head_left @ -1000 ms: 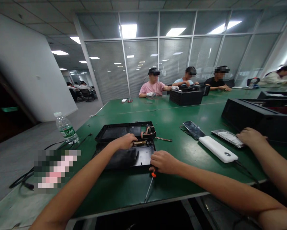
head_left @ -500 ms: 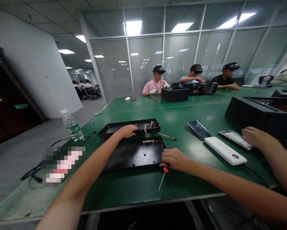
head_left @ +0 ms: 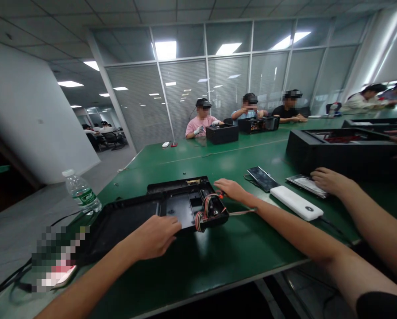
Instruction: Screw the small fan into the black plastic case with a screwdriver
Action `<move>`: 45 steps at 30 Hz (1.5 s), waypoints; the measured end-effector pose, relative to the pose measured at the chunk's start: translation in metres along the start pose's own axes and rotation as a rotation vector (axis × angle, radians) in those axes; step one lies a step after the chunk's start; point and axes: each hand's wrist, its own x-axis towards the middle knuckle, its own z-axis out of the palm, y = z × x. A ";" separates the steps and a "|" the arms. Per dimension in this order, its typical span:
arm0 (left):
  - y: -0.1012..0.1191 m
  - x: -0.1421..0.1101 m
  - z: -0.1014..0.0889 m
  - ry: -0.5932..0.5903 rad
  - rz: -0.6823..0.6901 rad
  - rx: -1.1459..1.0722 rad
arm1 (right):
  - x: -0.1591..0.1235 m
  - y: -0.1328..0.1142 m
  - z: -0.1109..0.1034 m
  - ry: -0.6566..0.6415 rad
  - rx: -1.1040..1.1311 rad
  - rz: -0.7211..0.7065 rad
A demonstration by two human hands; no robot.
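Observation:
A black plastic casing [head_left: 181, 206] lies nearest to me, with a striped ribbon cable [head_left: 200, 221] looped at its right end. My left hand [head_left: 160, 237] is closed on its near edge. Behind it a second black panel [head_left: 155, 188] shows only its far part, with a brass-coloured strip [head_left: 194, 181]; the rest is hidden. My right hand [head_left: 231, 189] is at the right corner of the two parts, fingers closed round a screwdriver [head_left: 221, 195]. Only the orange part of the screwdriver shows clearly. Whether this hand also touches the panel, I cannot tell.
Right of me lie a dark phone [head_left: 263, 178], a white power bank [head_left: 297, 202] and a clear pouch [head_left: 306, 185] under another person's hand [head_left: 334, 180]. A large black case [head_left: 334, 153] stands beyond. A water bottle [head_left: 82, 192] stands left. Co-workers sit opposite with black boxes [head_left: 222, 134].
The casing with the ribbon cable has come nearer to me, and the panel with the brass strip has gone behind it. My right hand has moved away from me with the screwdriver.

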 end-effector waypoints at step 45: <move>-0.053 0.161 0.079 0.389 0.227 -0.277 | -0.038 -0.095 0.001 -0.106 -0.122 -0.616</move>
